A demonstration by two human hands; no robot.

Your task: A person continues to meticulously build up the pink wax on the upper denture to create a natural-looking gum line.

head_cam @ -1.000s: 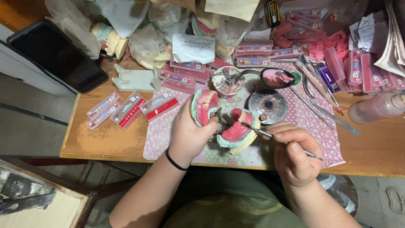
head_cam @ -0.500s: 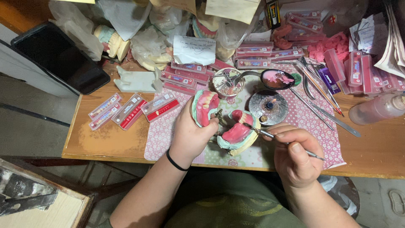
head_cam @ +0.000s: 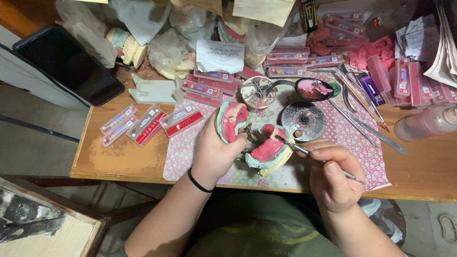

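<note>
Fingers (head_cam: 216, 138) of the left hand (head_cam: 214, 152) wrap tight around a hinged dental model (head_cam: 247, 135), gripping its upper half, a green-edged cast with pink gum and a row of teeth, tilted open to the left. Lower half of the model (head_cam: 267, 152), pink wax on a pale base, lies just right of that hand on the patterned cloth (head_cam: 190, 152). Right hand (head_cam: 331, 178) pinches a thin metal tool (head_cam: 309, 154) like a pen, fingers closed narrow on the shaft; the tool tip touches the pink wax of the lower half. Black band (head_cam: 199, 182) sits on the left wrist.

Wooden surface (head_cam: 119, 159) carries the cloth at its front edge. Behind the model stand a round metal dish (head_cam: 303, 121) and a spoon holding pink wax (head_cam: 312, 89), near each other. Small red and clear tooth cards (head_cam: 147, 124) lie left of the cloth, well apart from the hands. More flat pink boxes (head_cam: 304, 59) stack along the back. Long metal instruments (head_cam: 366, 121) lie right of the dish. Dark tablet (head_cam: 66, 64) sits at the far left corner. Clear bottle (head_cam: 426, 123) lies on its side at the right edge.
</note>
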